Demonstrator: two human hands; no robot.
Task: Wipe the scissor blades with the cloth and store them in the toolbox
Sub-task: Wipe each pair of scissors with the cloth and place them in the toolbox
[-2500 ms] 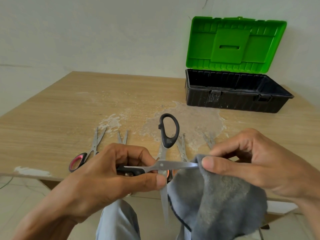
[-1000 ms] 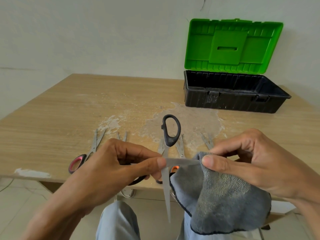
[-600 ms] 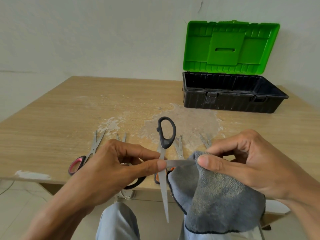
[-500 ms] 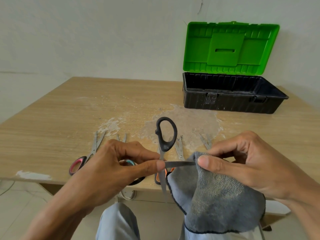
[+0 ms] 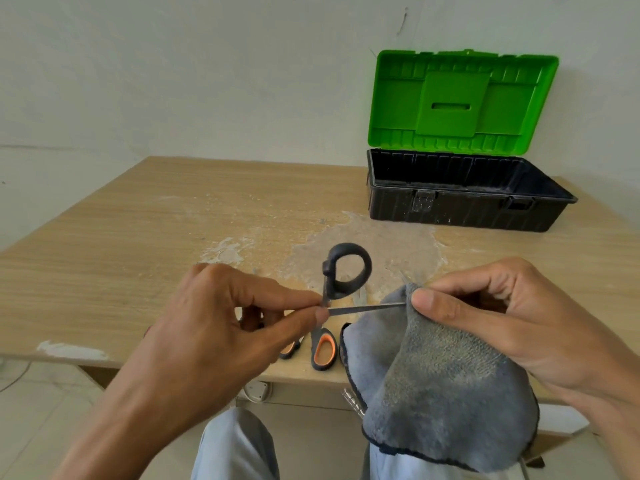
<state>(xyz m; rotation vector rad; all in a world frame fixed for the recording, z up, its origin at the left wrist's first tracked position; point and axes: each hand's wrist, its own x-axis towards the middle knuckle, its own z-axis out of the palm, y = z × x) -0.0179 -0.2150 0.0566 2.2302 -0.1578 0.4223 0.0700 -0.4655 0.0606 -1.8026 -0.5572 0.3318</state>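
Observation:
My left hand (image 5: 225, 327) pinches a pair of black-handled scissors (image 5: 346, 271) near the pivot, spread wide apart. One black handle loop stands up above my fingers. One blade runs level to the right, its tip buried in the grey cloth (image 5: 446, 379). My right hand (image 5: 512, 317) grips that cloth, thumb and fingers pressed around the blade tip. The cloth hangs down past the table edge. The toolbox (image 5: 460, 202), black with a green lid raised, stands at the back right of the table.
Orange-and-black scissors (image 5: 323, 348) lie near the front edge of the wooden table (image 5: 138, 237), below my hands. Other scissors on the table are mostly hidden behind my hands. White scuffed patches mark the middle of the tabletop. My knees show below the edge.
The hands and scissors have risen slightly in view and the downward-pointing blade is no longer visible. The cloth stays pinched at the level blade's tip. The view has shifted, hiding the red-handled scissors at left.

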